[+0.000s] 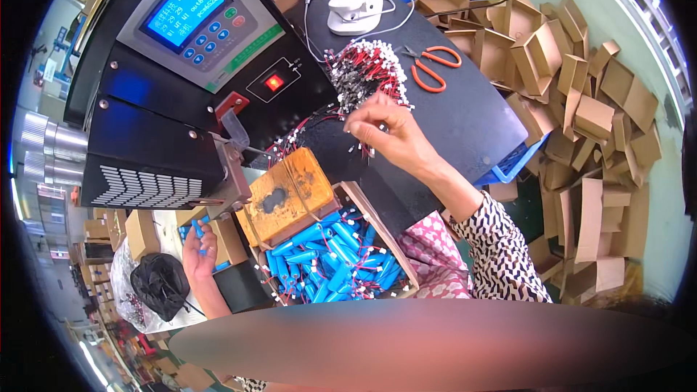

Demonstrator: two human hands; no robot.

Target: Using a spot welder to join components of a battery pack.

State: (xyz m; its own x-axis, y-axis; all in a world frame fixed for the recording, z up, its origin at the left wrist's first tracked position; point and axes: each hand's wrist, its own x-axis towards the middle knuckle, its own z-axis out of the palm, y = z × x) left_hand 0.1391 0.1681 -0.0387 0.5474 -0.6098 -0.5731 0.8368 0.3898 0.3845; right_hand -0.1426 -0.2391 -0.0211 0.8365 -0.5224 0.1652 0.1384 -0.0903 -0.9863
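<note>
My left hand [201, 254] is beside the box at the lower left, its fingers closed round a small blue cylindrical battery [197, 229]. Over the black table, my right hand [396, 134] is at the near edge of a pile of thin red and black wires [367, 72] with white plugs. Its thumb and fingertips are pinched together; whatever lies between them is hidden. In front of me an open cardboard box [374, 210] is heaped with blue batteries [334, 258] that have wires attached. A worn yellow-orange block [287, 192] rests at the box's far side.
A black machine [160, 101] with a lit screen and a glowing red switch [274, 83] stands at the left. Orange-handled scissors [432, 72] and a white fan [356, 14] are on the table. Empty cartons [588, 116] pile up at right; a black bag [160, 287] lies left.
</note>
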